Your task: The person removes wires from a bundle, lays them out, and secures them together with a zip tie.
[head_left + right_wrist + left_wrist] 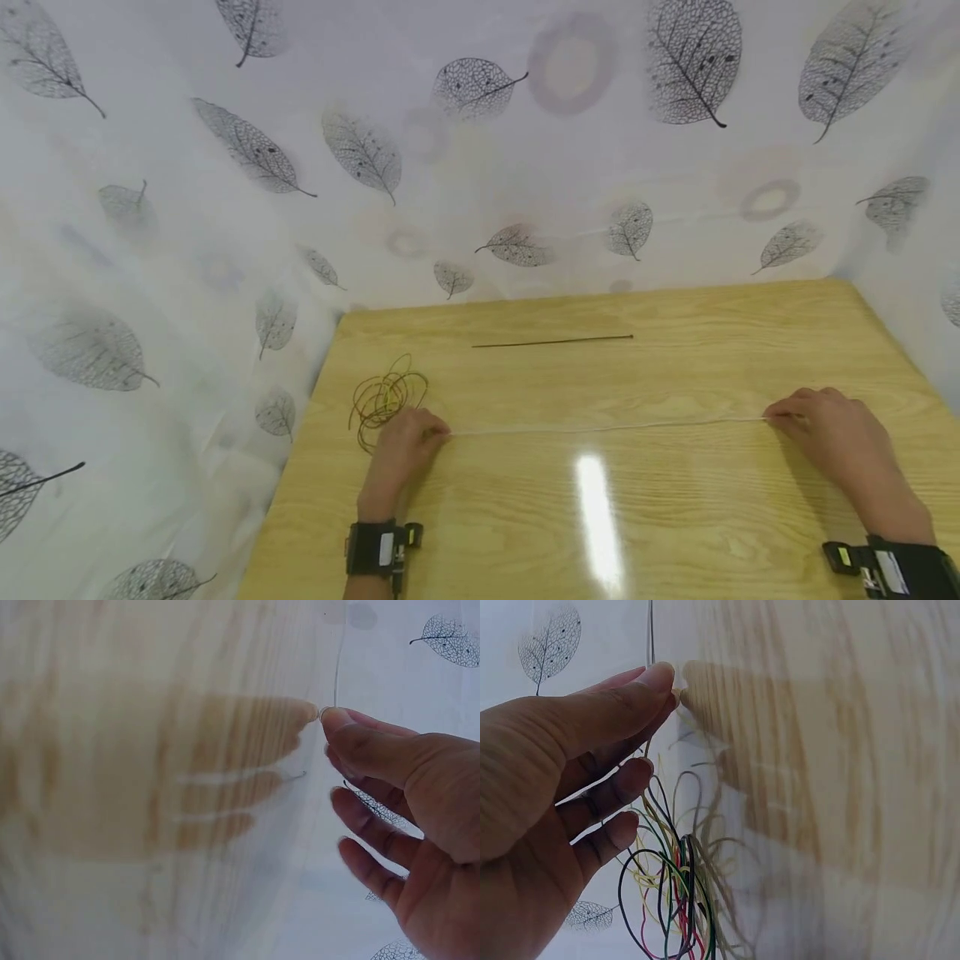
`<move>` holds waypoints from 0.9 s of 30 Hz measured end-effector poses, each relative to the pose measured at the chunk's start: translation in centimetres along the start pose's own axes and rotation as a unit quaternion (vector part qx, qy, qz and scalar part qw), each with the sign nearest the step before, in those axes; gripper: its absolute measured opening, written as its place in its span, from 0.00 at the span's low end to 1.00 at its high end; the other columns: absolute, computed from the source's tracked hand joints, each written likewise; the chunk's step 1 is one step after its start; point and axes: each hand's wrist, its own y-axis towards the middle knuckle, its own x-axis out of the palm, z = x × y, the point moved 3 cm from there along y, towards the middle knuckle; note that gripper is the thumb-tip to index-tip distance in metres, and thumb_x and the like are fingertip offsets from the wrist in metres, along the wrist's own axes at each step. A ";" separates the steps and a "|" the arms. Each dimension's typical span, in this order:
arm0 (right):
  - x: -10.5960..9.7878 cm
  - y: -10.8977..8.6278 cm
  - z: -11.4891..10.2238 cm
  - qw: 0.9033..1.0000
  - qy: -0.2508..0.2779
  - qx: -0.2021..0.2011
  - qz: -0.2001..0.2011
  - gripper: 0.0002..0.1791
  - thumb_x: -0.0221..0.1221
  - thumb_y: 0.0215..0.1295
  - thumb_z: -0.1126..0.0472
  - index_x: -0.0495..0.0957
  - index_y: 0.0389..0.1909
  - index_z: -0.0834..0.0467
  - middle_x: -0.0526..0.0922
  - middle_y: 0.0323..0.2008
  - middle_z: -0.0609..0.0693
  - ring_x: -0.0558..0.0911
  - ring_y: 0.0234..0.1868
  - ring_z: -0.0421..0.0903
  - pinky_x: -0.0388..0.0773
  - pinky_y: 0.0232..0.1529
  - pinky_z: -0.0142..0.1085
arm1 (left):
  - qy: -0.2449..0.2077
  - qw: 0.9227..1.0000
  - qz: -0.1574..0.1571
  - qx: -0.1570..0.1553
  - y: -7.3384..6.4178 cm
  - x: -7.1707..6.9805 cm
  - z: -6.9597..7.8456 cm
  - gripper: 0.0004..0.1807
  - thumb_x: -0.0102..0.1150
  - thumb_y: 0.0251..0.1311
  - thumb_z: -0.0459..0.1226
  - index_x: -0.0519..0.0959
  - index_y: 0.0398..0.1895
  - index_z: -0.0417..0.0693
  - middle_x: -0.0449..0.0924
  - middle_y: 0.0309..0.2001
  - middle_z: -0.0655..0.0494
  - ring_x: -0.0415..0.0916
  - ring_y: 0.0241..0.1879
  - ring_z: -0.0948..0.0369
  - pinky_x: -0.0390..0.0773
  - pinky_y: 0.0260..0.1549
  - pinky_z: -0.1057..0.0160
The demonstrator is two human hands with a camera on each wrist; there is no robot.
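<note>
A thin white wire [652,425] stretches nearly straight across the wooden table between both hands. My left hand [405,446] pinches its left end between thumb and fingertips, with the other fingers loosely bent. At the opposite end, my right hand [840,437] pinches the wire in the same way. Each wrist view shows the wire running up from the pinch: the wire [651,634] at the left thumb tip, and the wire [337,671] at the right. A tangled bundle of coloured wires [385,402] lies beside the left hand, partly covered by it; red, green, yellow and black strands show.
Behind the white wire, a dark thin strand [552,342] with a small knob at its right end lies on the table [712,500]. Leaf-patterned white sheeting [450,200] borders the table at the back and sides. A bright reflection crosses the tabletop's front middle.
</note>
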 end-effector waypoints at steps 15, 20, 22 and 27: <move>0.2 0.9 -1.9 0.998 0.045 -0.023 -0.036 0.07 0.72 0.56 0.67 0.88 0.35 0.55 0.87 0.33 0.54 0.82 0.32 0.59 0.77 0.32 0.56 | -0.028 0.999 -0.029 -0.009 0.1 0.4 0.3 0.05 0.74 0.59 0.39 0.87 0.36 0.55 0.84 0.34 0.65 0.77 0.36 0.65 0.79 0.39 0.60; 0.3 1.1 -2.5 0.998 0.040 -0.041 -0.020 0.08 0.73 0.55 0.67 0.89 0.36 0.56 0.87 0.33 0.54 0.83 0.32 0.59 0.78 0.32 0.56 | -0.037 0.999 -0.031 -0.016 0.0 0.6 0.4 0.06 0.74 0.60 0.40 0.87 0.40 0.55 0.85 0.37 0.64 0.79 0.37 0.64 0.79 0.40 0.59; 0.3 1.2 -2.8 0.998 0.040 -0.047 -0.015 0.09 0.74 0.54 0.67 0.89 0.37 0.56 0.88 0.34 0.55 0.83 0.33 0.60 0.78 0.33 0.57 | -0.041 0.998 -0.033 -0.019 0.1 0.6 0.5 0.07 0.73 0.61 0.41 0.87 0.40 0.55 0.86 0.38 0.63 0.79 0.39 0.64 0.80 0.42 0.59; 0.3 1.4 -3.0 0.998 0.042 -0.052 -0.012 0.11 0.74 0.54 0.67 0.88 0.39 0.59 0.88 0.35 0.57 0.83 0.34 0.62 0.79 0.33 0.58 | -0.044 0.998 -0.038 -0.016 0.2 0.7 0.6 0.07 0.73 0.61 0.41 0.87 0.41 0.55 0.86 0.38 0.63 0.80 0.38 0.64 0.80 0.41 0.59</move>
